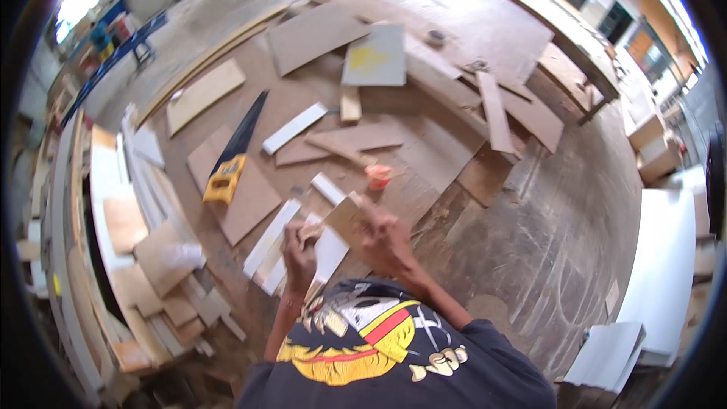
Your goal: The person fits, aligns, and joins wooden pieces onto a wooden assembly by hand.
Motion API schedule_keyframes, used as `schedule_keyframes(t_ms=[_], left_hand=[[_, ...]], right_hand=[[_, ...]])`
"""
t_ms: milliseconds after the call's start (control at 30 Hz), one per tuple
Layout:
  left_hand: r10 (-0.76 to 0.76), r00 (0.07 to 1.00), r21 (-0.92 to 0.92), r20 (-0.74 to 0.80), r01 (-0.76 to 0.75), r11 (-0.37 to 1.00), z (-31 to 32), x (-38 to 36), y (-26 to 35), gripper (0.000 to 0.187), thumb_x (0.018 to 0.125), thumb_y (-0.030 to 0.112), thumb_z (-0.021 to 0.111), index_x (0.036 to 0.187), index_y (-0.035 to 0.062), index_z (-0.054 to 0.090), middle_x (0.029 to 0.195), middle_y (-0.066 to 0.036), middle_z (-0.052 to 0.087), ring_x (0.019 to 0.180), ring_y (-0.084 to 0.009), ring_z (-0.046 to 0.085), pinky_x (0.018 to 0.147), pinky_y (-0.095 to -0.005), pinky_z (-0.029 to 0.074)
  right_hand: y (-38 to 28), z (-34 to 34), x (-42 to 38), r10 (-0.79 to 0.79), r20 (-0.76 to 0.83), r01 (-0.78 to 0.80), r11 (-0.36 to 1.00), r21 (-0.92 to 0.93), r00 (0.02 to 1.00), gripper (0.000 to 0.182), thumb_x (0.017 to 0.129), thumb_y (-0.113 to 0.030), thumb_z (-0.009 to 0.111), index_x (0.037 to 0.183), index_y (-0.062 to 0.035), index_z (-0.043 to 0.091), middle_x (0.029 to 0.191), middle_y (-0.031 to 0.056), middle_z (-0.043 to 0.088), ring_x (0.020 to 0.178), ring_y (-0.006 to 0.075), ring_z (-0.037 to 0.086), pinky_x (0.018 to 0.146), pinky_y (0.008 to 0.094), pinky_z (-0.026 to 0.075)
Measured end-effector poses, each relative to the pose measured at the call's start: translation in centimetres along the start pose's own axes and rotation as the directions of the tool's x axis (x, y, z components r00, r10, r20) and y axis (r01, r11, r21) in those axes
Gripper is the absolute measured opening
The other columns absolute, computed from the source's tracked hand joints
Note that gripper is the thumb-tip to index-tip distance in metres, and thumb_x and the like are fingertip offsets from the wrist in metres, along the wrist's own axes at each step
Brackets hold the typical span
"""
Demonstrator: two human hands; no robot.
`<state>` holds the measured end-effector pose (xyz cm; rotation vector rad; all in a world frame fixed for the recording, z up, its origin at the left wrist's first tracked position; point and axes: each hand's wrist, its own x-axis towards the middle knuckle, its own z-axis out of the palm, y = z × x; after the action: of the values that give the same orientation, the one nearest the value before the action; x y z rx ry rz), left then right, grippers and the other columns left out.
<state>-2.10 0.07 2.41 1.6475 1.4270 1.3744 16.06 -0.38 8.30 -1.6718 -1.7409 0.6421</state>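
Observation:
Low in the middle of the head view, my left hand (299, 254) is closed, with its fingers at the near left edge of a small tan wooden board (342, 217). My right hand (385, 241) is at the board's right side, its fingers curled and slightly blurred. What it pinches is hard to make out. Beneath and between my hands lie white-faced strips (271, 239) and a white panel (330, 252). Just beyond my right hand stands an orange pot (377, 176), and a wooden stick (341, 150) reaches to its rim.
A handsaw (235, 153) with a yellow handle lies to the left on a brown board (254, 210). Farther out are a grey panel with yellow marks (375, 57) and a white block (294, 129). Stacked offcuts (163, 265) fill the left side; white sheets (655, 265) stand right.

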Motion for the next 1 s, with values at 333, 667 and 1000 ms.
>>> schedule_keyframes(t_ms=[333,667,1000], left_hand=[[0.056,0.998,-0.06,0.012,-0.055,0.997,0.3,0.2,1.0,0.025,0.076,-0.008,0.063,0.093,0.0007,0.048,0.087,-0.013,0.058,0.079,-0.0227,0.06,0.069,-0.0309,0.048],[-0.064,0.998,-0.038,-0.016,0.063,0.997,-0.2,0.3,1.6,0.021,0.078,-0.006,0.062,0.093,0.001,0.049,0.083,-0.012,0.059,0.076,-0.0195,0.06,0.067,-0.0295,0.048],[-0.195,0.981,-0.263,-0.001,0.188,0.946,0.5,0.0,-0.1,0.017,0.084,-0.003,0.058,0.094,0.0019,0.046,0.081,-0.006,0.057,0.075,-0.0092,0.055,0.066,-0.024,0.045]], right_hand=[[-1.6,-0.4,0.1,-0.053,-0.119,0.062,0.995,0.074,0.991,0.044,0.081,-0.012,0.059,0.124,-0.006,0.052,0.095,0.0165,0.061,0.086,0.0341,0.061,0.073,0.0398,0.047],[-1.6,0.6,-0.2,-0.07,-0.121,0.081,0.993,0.086,0.99,0.044,0.081,-0.01,0.058,0.124,-0.0054,0.051,0.094,0.0154,0.061,0.082,0.0335,0.061,0.07,0.0385,0.047],[-1.7,-0.2,-0.6,-0.069,-0.034,0.071,0.996,0.045,0.997,0.047,0.079,-0.01,0.061,0.125,-0.005,0.051,0.092,0.0153,0.061,0.081,0.032,0.062,0.069,0.0377,0.048]])
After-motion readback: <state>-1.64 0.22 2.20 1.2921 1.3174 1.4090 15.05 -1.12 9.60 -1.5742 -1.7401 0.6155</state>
